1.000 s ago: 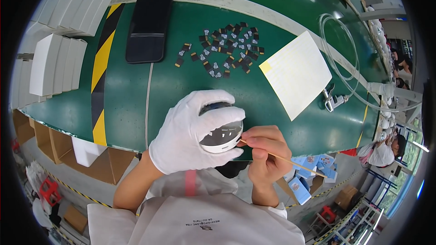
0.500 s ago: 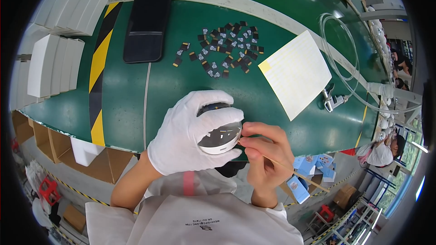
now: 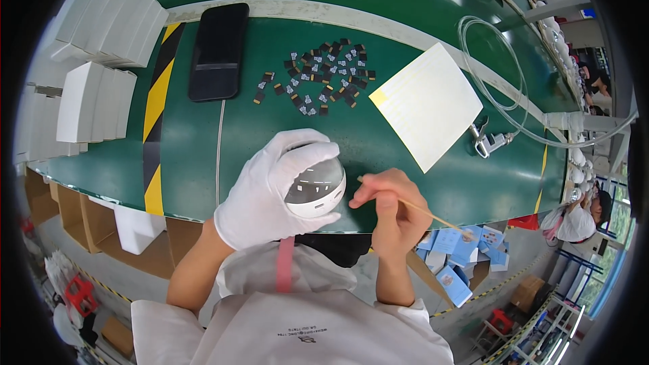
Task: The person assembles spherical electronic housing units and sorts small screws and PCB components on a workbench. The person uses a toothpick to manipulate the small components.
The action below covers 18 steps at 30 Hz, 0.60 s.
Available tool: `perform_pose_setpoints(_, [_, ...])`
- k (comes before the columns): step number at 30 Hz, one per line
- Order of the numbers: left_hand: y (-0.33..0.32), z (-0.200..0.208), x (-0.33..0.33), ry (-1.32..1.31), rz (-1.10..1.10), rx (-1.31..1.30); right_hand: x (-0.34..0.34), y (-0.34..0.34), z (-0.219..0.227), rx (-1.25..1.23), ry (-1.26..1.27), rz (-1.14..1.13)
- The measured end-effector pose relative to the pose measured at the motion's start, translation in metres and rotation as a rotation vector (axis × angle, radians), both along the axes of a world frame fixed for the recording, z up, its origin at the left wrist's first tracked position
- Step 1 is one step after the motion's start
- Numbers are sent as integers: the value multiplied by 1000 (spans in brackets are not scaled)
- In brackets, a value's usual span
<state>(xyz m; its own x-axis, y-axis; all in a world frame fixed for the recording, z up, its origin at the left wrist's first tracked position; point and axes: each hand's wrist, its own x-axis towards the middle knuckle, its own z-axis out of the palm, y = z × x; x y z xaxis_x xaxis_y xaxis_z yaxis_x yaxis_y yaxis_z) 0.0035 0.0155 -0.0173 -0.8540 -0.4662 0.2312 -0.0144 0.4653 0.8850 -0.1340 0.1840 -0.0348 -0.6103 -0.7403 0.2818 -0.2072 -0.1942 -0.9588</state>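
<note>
Gloved in white, my left hand (image 3: 260, 192) is wrapped round a dome camera (image 3: 315, 189) with a clear dark-looking dome and a white base. A small slot shows on the side of that base. My bare right hand (image 3: 395, 213) pinches a thin wooden stick (image 3: 433, 215), one end toward the camera and the other out to the lower right. The stick's tip is apart from the camera. Beyond both hands, several small black memory cards (image 3: 324, 109) lie scattered on the green table (image 3: 182, 155).
A black phone (image 3: 218, 54) lies at the far left, near stacked white boxes (image 3: 94, 105). A sheet of pale labels (image 3: 433, 105) and an air blow gun (image 3: 488, 142) with a clear hose (image 3: 524, 94) lie to the right. Below the edge sit blue boxes (image 3: 454, 284).
My right hand has drawn the stick back from the camera's base, leaving a gap. My left hand has turned the camera slightly. The whole view has shifted a little.
</note>
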Motion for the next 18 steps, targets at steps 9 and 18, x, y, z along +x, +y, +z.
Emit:
perform_pose_setpoints(9, [-18,-12,-3,193,-230,-465,2,-14,3,224,-84,135])
perform_pose_setpoints(18, [9,12,0,-30,34,25,-2,-12,3,222,-153,142])
